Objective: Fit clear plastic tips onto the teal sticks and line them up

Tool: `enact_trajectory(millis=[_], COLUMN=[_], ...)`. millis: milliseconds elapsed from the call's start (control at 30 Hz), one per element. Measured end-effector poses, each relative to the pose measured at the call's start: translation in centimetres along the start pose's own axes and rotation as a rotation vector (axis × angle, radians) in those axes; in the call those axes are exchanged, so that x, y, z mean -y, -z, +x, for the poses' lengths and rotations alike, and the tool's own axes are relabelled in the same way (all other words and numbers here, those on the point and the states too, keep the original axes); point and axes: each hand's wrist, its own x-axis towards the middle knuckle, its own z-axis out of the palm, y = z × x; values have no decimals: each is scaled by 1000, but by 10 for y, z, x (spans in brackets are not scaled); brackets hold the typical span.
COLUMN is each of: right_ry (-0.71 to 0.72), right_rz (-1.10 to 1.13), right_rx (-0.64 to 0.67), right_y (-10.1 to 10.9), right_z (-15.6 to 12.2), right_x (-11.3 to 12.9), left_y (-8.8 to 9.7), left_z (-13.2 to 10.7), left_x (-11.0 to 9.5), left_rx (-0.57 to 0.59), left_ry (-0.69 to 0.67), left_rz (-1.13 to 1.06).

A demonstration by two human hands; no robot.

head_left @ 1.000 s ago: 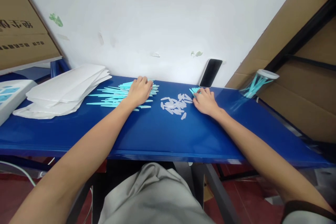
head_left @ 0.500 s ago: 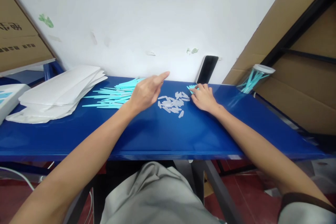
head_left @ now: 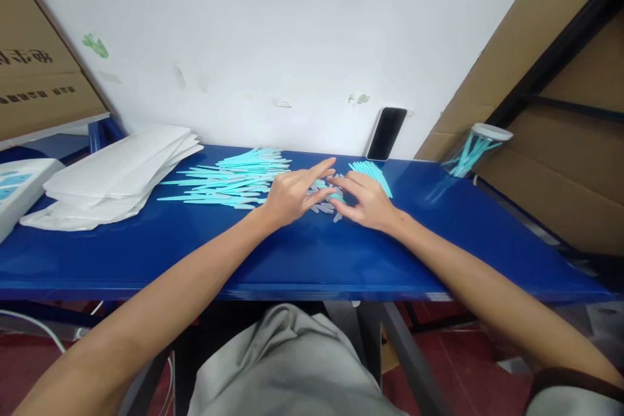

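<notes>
My left hand [head_left: 292,195] reaches right over a small heap of clear plastic caps [head_left: 324,208] on the blue table [head_left: 292,253]. Its fingers are half stretched, and a short teal stick [head_left: 323,184] shows at their tips. My right hand [head_left: 366,203] meets it from the other side, fingers curled round a bundle of teal sticks [head_left: 374,175] that fans out behind the hand towards the wall. A wide loose pile of teal sticks [head_left: 229,181] lies just left of my left hand. The hands cover most of the caps.
A stack of white bags [head_left: 117,172] lies at the table's left, with a white box [head_left: 19,185] beyond it. A dark phone [head_left: 387,133] leans on the wall. A clear jar of teal sticks [head_left: 475,149] stands at the right, against cardboard sheets [head_left: 560,162].
My left hand lifted off the loose teal pile and swung right to the caps. My right hand drew back from the wall to meet it, bringing its bundle of sticks along.
</notes>
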Motion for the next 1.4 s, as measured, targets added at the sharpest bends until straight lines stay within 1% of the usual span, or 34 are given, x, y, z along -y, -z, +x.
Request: enact_trajectory(millis=[67, 133, 233, 333, 433, 500, 667, 800, 900, 967, 1000, 1100, 1167, 1233, 1300, 1400], right_ry=[35, 28, 38, 68, 46, 36, 66, 34, 23, -24, -73, -286, -401, -466, -500, -518], right_rz=[-40, -75, -138, -182, -182, -185, -235, -270, -269, -272, -279, -330, -364, -366, -342, -288], right_rx=[-29, -50, -40, 2, 38, 62, 106, 168, 177, 159, 140, 59, 36, 42, 55, 60], right_y=[0, 0, 2, 2, 2, 2, 7, 10, 12, 15, 17, 28, 34, 36, 34, 28], right_z=[1, 2, 1, -2, -4, -4, -6, -5, -5, -6, -8, -15, -22, -27, -29, -30], right_x=[1, -1, -5, -7, -7, -6, -11, -17, -22, -29, -34, -53, -68, -80, -86, -88], left_y=[1, 3, 7, 10, 10, 10, 9, 6, 4, 6, 8, 15, 19, 20, 18, 14], left_z=[0, 1, 0, -2, -3, -2, -1, 0, 1, 1, 1, -1, -3, -4, -4, -4], left_x=[3, 7, 16, 23, 25, 26, 26, 24, 24, 25, 26, 32, 34, 35, 34, 32], left_rx=[40, 86, 165, 235, 276, 273, 227, 199, 190, 158, 142, 146, 197, 267, 347, 442], left_ry=[21, 38, 39, 30, 34, 35, 37, 54, 67, 91, 110, 159, 175, 198, 225, 269], left_rz=[51, 131, 238, 253, 224, 204, 144, 119, 95, 88, 91, 109, 113, 111, 106, 115])
